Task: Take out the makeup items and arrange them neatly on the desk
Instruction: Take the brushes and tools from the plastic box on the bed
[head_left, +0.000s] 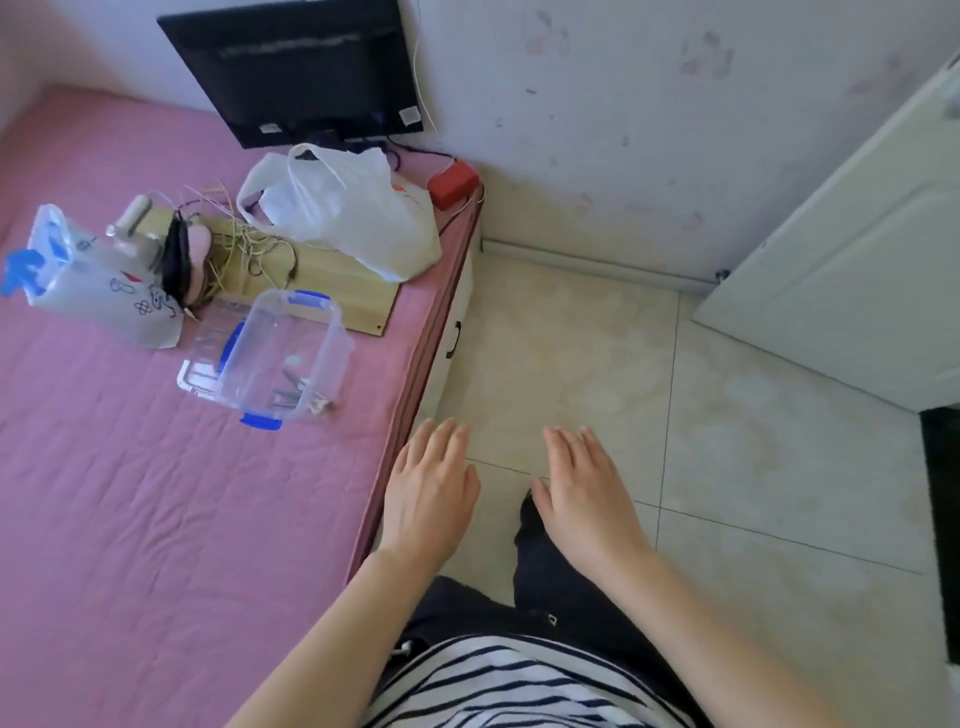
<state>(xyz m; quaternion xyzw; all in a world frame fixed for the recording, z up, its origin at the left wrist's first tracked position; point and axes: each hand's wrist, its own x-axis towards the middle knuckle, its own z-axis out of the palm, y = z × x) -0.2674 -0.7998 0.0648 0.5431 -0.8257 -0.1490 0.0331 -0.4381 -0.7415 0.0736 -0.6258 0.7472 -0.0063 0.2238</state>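
The contents of your clear plastic container (275, 358) are hard to read: a few thin dark and silvery items (298, 395) lie in its near corner, too small to identify as any particular makeup piece. The white plastic bag (348, 213) hides whatever it holds, and the printed pouch (98, 280) near the left edge of the pink bedspread (156, 493) is partly blurred. The black monitor (301, 73) is cut off at the top of the view.

Both your forearms reach forward from the bottom of the view, palms down. Your left hand (428, 493) hovers over the right edge of the bed, fingers straight and together, holding nothing. Your right hand (584, 499) hangs over the tiled floor (727, 441) beside it, fingers likewise extended and empty, apart from the left.

The container sits on the bedspread near the bed's right edge, just beside a wooden board (337, 286) carrying tangled cords (244, 249).
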